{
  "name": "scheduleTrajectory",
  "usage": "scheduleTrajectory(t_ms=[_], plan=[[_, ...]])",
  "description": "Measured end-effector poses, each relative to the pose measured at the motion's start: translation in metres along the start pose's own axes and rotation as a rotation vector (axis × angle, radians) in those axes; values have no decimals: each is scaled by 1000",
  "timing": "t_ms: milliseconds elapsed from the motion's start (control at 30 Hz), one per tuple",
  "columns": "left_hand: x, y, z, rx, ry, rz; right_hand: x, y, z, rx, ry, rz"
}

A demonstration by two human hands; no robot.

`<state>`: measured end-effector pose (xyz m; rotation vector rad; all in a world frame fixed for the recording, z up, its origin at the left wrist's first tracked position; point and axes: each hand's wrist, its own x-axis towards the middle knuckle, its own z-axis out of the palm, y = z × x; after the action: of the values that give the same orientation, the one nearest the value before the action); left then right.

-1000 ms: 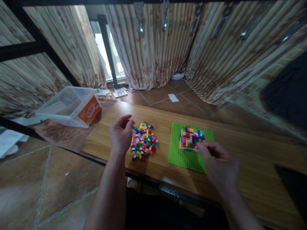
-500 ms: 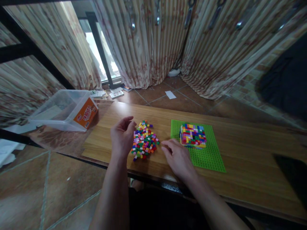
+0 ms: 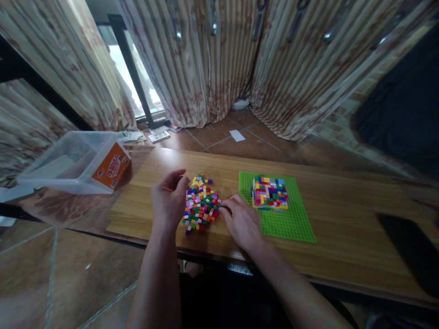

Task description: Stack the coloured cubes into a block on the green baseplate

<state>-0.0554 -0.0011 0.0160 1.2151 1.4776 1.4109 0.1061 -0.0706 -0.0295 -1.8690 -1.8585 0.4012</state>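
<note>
A heap of small, many-coloured building bricks point(image 3: 202, 203) lies loose on the wooden table. Beside the left of the heap, my left hand point(image 3: 168, 198) hovers with fingers loosely curled and thumb apart from them; no brick shows in it. My right hand point(image 3: 242, 221) is at the heap's right edge, thumb and forefinger pinched together. What lies between those fingertips is too small to make out. Just right of this hand, a block built of mixed-colour bricks point(image 3: 270, 193) stands on a green studded baseplate point(image 3: 291, 224), with a dark gap in its top.
A clear plastic bin point(image 3: 78, 178) with an orange label stands at the table's left end. At the right lies a dark flat object point(image 3: 406, 246). Striped curtains point(image 3: 192, 82) hang behind, and papers point(image 3: 159, 136) lie on the tiled floor beyond the table.
My right hand has moved slightly left, its fingertips now at the heap's edge. My left hand stays beside the heap. The whole view has shifted a little to the right.
</note>
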Motion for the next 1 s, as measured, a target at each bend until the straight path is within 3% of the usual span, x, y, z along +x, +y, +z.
scheduleTrajectory(t_ms=[133,300,467,567,700,1000], plan=[[0,0,1,24,-11,-15,-3,3,-7,116,34,-16],[0,0,1,63,-6,-11,-18,15,-28,392,186,-13],[-2,-1,6,77,-29,6,-30,43,-63,518,312,109],[-3,-2,9,80,-44,8,-33,66,-79,475,401,205],[-3,-4,12,103,-61,19,-37,84,-89,310,404,247],[-3,-7,14,155,-85,47,-33,80,-83,146,373,205]])
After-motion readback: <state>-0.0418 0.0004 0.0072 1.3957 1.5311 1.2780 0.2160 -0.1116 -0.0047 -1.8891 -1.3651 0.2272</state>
